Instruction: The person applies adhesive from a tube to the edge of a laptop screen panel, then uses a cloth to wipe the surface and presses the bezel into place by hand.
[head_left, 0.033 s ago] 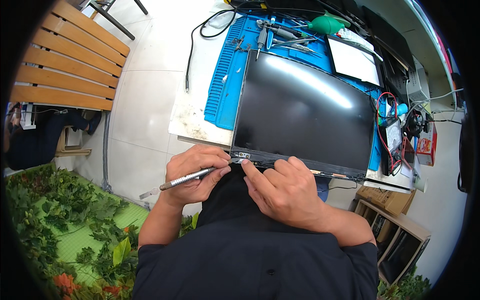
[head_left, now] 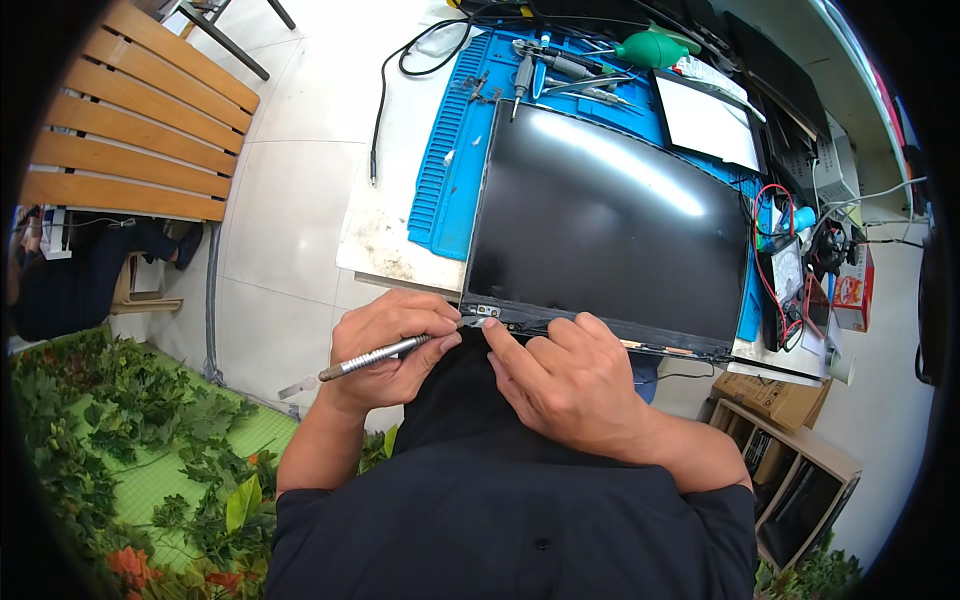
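Note:
A dark laptop screen panel point(head_left: 610, 225) lies on the blue work mat, its lower edge toward me. My left hand point(head_left: 395, 345) is closed round a slim silver craft knife point(head_left: 375, 358), whose tip meets the small metal hinge bracket point(head_left: 487, 311) at the panel's near-left corner. From the other side my right hand point(head_left: 570, 385) reaches in with its index finger stretched out, the fingertip beside that bracket. Its other fingers are curled by the panel's lower edge and the thumb is partly hidden; I see nothing held in it.
Screwdrivers and tweezers point(head_left: 600, 95) lie on the mat point(head_left: 435, 195) beyond the panel, near a green air blower point(head_left: 643, 50). A black cable point(head_left: 377, 130) hangs at left. Wires and boxes crowd the right. A wooden slatted bench point(head_left: 145, 120) and a seated person point(head_left: 80, 270) are at far left.

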Tool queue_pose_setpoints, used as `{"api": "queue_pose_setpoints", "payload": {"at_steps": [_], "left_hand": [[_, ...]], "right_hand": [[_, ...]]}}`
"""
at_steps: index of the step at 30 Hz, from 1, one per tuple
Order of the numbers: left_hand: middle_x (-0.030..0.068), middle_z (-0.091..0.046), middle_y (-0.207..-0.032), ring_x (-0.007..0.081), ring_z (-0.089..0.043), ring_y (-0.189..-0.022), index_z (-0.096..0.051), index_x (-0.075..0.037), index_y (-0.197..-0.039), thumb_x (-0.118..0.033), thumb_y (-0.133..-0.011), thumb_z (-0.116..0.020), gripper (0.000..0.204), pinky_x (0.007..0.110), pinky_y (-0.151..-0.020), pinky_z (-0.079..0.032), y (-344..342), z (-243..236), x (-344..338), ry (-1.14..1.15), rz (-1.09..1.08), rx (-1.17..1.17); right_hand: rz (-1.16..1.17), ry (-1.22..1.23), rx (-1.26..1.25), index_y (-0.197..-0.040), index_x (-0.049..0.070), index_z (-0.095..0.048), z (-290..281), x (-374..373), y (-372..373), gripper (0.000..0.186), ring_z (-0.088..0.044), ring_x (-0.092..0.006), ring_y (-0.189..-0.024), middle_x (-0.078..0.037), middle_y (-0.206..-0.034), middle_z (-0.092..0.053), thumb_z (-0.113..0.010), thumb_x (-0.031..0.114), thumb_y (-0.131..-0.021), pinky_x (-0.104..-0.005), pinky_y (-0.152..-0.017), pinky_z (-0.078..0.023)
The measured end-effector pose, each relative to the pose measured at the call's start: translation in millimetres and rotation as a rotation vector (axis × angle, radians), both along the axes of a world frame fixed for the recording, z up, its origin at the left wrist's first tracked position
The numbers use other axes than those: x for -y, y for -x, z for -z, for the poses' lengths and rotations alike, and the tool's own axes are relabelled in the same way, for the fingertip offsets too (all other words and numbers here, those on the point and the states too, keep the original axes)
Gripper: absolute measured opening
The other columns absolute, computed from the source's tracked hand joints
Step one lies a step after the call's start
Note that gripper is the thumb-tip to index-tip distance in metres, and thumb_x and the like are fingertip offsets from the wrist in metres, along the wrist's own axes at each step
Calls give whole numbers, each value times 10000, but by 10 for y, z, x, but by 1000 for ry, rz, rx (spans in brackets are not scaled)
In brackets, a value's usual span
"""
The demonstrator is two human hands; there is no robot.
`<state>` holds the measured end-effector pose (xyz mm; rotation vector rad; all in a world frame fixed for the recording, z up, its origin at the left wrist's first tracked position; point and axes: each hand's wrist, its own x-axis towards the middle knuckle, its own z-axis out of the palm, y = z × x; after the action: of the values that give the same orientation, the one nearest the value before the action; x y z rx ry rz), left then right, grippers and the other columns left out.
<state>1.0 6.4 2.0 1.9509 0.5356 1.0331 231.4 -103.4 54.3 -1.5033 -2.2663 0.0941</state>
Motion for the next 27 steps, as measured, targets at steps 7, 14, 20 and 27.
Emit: {"api": "queue_pose_setpoints", "payload": {"at_steps": [7,14,20,27], "left_hand": [[156,-826,-1010,286,-818,-926,-779,-23,-1018,83,-823,-908,257,347,-802,-651,5,-22,-34,24,9,7],[175,-821,-1007,268,-804,-945,-771,-12,-1013,84,-846,-887,225,357,-857,-642,33,-58,-40,92,23,23],[144,-826,-1002,273,-811,-919,-787,-21,-1013,81,-822,-909,248,349,-799,-649,5,-45,-51,45,24,-1],[133,-823,-998,275,-809,-898,-792,-33,-1005,75,-815,-906,247,347,-784,-646,-17,-87,-54,23,36,-37]], "right_hand": [[-26,83,80,-1259,-33,-798,-10,-25,-10,408,-550,-167,-666,2,-663,-555,-736,135,-892,-355,-662,-414],[-45,106,87,-1271,-46,-788,-24,-23,-26,426,-561,-173,-675,-6,-673,-569,-719,129,-888,-357,-670,-415],[-24,59,36,-1236,17,-825,12,-33,-42,364,-491,-164,-635,26,-651,-493,-876,133,-894,-364,-610,-381],[7,44,-86,-1135,-25,-798,27,-19,-79,307,-556,-180,-676,-3,-668,-578,-813,83,-848,-367,-640,-424]]}}
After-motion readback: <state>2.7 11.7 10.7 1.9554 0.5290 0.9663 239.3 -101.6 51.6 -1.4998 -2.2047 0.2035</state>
